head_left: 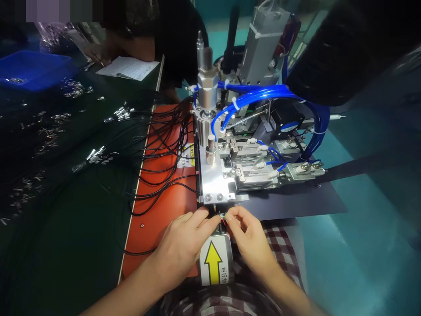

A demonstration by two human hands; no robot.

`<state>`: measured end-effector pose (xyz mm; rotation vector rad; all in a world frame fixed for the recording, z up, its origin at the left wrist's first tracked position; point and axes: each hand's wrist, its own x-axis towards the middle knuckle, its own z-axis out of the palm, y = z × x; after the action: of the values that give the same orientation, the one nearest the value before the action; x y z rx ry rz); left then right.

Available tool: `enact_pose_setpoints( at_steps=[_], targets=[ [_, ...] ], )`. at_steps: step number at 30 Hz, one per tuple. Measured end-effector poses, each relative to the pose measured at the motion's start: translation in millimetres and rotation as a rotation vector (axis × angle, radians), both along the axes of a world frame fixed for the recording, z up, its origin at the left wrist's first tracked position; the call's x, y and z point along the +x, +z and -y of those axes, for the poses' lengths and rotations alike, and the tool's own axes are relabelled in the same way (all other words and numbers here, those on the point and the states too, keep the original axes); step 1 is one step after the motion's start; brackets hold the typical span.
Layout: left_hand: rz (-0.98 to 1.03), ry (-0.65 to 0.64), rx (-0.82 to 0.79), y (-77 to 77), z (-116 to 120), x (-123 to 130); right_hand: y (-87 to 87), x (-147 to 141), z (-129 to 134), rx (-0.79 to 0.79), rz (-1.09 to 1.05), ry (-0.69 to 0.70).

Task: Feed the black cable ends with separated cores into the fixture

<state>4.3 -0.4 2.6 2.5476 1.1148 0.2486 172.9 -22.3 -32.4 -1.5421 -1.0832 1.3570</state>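
My left hand (184,239) is closed at the near end of the machine, thumb and fingertips at a small connector (222,216) with fine red and white wires. From the right, my right hand (248,228) pinches the same small part between thumb and forefinger. Both hands sit just below the metal block (213,184) of the machine, over its narrow track. A white plate with a yellow arrow (213,262) lies under and between my wrists. Black cables (164,193) lead left from the machine; one passes behind my left hand.
Blue air hoses (263,93) arch over cylinders (253,173) on the right. The orange-red board (148,237) borders a dark table with cable bundles whose metal ends (95,156) shine. A blue bin (36,70), an open notebook (128,68) and another person's arm (131,46) are further back.
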Motion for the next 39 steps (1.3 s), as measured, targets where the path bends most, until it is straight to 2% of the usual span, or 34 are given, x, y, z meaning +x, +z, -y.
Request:
enact_pose_setpoints(
  at_steps=[3, 7, 17, 29, 33, 39],
  targets=[
    [0.045, 0.004, -0.012, -0.1, -1.6, 0.1, 3.9, 7.8, -1.4, -0.067, -0.028, 0.031],
    [0.060, 0.003, -0.017, 0.5, -2.1, 0.2, 6.2, 12.8, -2.1, 0.072, 0.155, 0.001],
    [0.021, 0.009, -0.050, 2.6, -0.8, 0.4, 3.2, -1.2, 0.0, 0.290, 0.334, 0.037],
    [0.026, 0.006, -0.039, 1.5, 0.5, -0.5, -10.2, 3.2, 1.8, 0.169, 0.218, 0.033],
    [0.047, 0.003, -0.030, 1.5, -1.5, 0.2, -14.6, 7.5, 7.3, 0.083, 0.163, -0.027],
    [0.068, 0.002, -0.012, -0.7, -2.0, 0.0, 1.5, 2.9, 15.1, 0.043, 0.157, -0.005]
  ],
)
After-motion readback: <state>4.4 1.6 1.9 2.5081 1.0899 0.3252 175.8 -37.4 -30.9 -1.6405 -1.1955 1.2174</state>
